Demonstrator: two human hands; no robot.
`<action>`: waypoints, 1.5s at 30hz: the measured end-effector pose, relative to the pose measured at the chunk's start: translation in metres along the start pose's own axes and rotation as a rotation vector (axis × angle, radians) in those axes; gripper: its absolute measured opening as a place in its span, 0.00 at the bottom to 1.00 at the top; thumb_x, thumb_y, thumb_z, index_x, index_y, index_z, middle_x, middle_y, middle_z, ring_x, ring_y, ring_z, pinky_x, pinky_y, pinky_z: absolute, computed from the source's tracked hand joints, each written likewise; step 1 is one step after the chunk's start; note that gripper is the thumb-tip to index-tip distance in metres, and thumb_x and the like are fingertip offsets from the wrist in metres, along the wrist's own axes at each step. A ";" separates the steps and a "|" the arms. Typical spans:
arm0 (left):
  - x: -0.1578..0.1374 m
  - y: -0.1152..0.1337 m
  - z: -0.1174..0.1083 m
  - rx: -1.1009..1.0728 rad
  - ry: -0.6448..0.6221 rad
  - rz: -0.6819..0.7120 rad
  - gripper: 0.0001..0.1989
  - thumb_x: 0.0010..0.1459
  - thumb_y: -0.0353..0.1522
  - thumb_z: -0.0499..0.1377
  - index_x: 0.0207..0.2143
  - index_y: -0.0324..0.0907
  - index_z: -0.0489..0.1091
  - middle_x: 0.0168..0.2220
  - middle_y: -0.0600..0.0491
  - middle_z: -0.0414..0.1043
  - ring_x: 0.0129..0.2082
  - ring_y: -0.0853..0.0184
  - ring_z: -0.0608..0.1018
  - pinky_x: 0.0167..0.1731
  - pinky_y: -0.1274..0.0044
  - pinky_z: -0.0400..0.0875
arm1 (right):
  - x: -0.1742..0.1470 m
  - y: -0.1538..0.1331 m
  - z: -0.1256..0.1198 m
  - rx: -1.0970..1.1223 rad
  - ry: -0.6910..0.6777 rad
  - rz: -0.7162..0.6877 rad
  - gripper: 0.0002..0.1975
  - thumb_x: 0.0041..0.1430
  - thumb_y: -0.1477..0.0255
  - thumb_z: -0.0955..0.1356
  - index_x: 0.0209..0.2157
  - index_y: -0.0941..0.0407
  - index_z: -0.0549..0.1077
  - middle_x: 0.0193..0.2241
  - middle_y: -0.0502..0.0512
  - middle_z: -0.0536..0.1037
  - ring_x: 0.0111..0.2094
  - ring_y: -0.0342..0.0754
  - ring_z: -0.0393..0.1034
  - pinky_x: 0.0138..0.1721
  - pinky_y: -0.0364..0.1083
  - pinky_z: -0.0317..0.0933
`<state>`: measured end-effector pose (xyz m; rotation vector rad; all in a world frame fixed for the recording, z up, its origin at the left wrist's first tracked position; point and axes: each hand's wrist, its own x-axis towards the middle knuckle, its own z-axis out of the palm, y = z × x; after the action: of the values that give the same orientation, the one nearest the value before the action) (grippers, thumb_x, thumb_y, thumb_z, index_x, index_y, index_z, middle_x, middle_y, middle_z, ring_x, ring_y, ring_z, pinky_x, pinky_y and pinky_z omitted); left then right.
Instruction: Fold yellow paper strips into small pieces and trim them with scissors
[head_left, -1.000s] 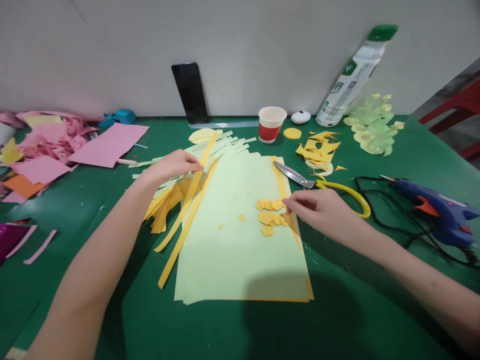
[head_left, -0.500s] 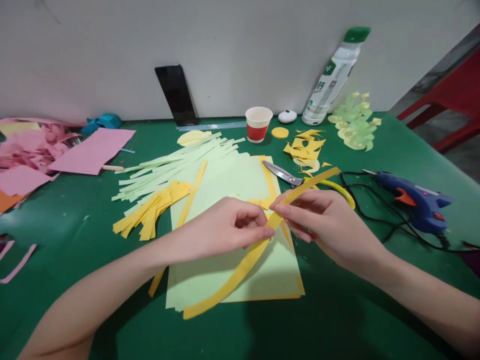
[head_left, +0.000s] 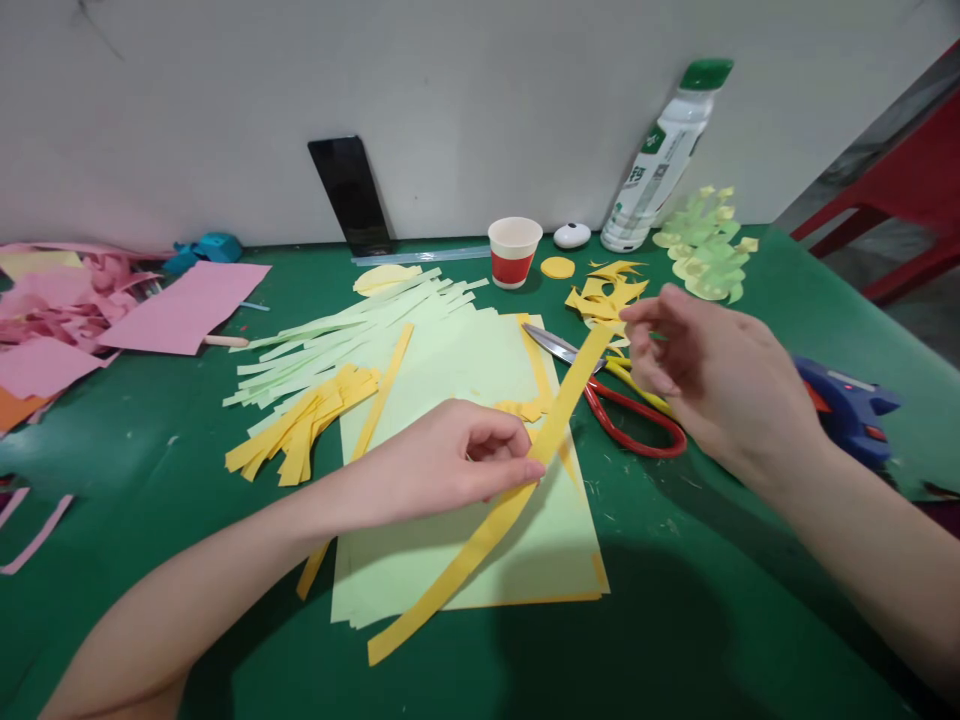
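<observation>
My left hand (head_left: pixel 480 455) pinches a long yellow paper strip (head_left: pixel 471 548) near its middle, thumb on top, above a stack of pale green paper sheets (head_left: pixel 465 560). My right hand (head_left: pixel 720 370) is at the strip's upper end, fingers curled and fingertips closed at its tip. The lower end hangs past the stack's front edge. Red-and-yellow-handled scissors (head_left: pixel 637 430) lie open just below my right hand, their blades over the stack's right edge. Another yellow strip (head_left: pixel 386 385) lies along the stack's left side, partly hidden by my left arm.
Left are cut yellow pieces (head_left: pixel 307 425), fringed green paper (head_left: pixel 360 320) and pink paper (head_left: pixel 187 305). Behind stand a phone (head_left: pixel 350 195), a paper cup (head_left: pixel 514 252) and a bottle (head_left: pixel 660 165). Yellow scraps (head_left: pixel 607 290) and a blue glue gun (head_left: pixel 851 410) are on the right.
My right hand has moved up and right along the strip to its upper end, uncovering the red scissor handle. The strip is straighter and steeper. My left hand has stayed in place.
</observation>
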<state>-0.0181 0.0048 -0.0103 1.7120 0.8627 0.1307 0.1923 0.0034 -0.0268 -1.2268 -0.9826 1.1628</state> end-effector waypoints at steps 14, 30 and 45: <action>0.004 -0.007 0.004 -0.310 0.001 -0.059 0.12 0.54 0.36 0.57 0.23 0.39 0.63 0.16 0.62 0.60 0.14 0.79 0.62 0.16 0.84 0.56 | -0.035 -0.004 0.021 -0.359 -0.482 0.062 0.07 0.54 0.68 0.65 0.29 0.55 0.74 0.15 0.46 0.63 0.16 0.39 0.54 0.16 0.40 0.49; 0.008 -0.014 0.007 0.169 0.455 0.394 0.06 0.56 0.35 0.57 0.33 0.41 0.68 0.34 0.53 0.70 0.34 0.70 0.71 0.32 0.78 0.68 | -0.039 0.010 0.032 -0.568 -0.444 -0.053 0.08 0.48 0.72 0.64 0.18 0.57 0.65 0.16 0.47 0.63 0.19 0.39 0.54 0.19 0.40 0.50; 0.004 -0.012 0.007 0.577 0.768 0.735 0.04 0.54 0.27 0.58 0.28 0.45 0.70 0.29 0.56 0.77 0.33 0.69 0.76 0.52 0.67 0.60 | -0.041 0.004 0.030 0.136 -0.300 0.183 0.11 0.48 0.68 0.70 0.30 0.54 0.63 0.13 0.41 0.64 0.11 0.36 0.55 0.09 0.36 0.48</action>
<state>-0.0170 0.0024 -0.0252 2.5204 0.7960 1.1904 0.1556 -0.0323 -0.0253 -1.0688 -1.0061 1.5659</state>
